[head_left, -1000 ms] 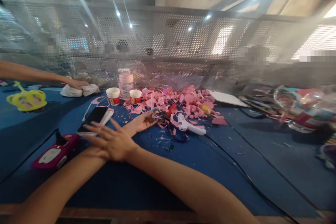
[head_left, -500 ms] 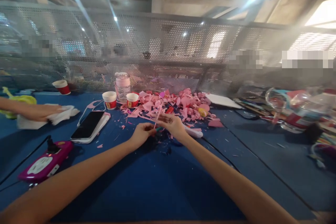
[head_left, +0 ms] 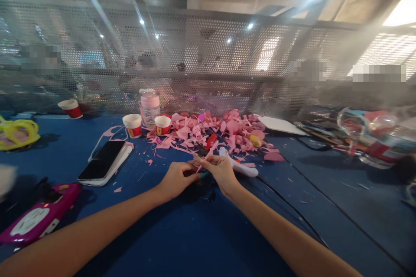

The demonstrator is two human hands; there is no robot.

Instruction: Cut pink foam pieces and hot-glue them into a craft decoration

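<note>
In the middle of the blue table, my right hand (head_left: 224, 172) is closed in a pinch on a thin pink strip (head_left: 211, 151), which leans up to the right. My left hand (head_left: 177, 178) is closed beside it, fingertips meeting those of the right. A small teal piece (head_left: 204, 175) shows between the two hands; what exactly the left fingers grip is hidden. Right behind my right hand lies a white glue gun (head_left: 245, 169) with a black cord. A heap of pink scraps (head_left: 232, 127) spreads beyond both hands.
Paper cups (head_left: 132, 126) and a pink-lidded bottle (head_left: 150, 106) stand behind. Left are a phone (head_left: 102, 160), a magenta power strip (head_left: 42, 214) and a yellow openwork object (head_left: 19, 134). A white sheet (head_left: 281, 125) and a clear plastic container (head_left: 373, 147) lie right.
The pink strip now tilts further to the right, and my hands sit slightly lower in view. Another person's hand with a white tissue has withdrawn from the left, uncovering the yellow object.
</note>
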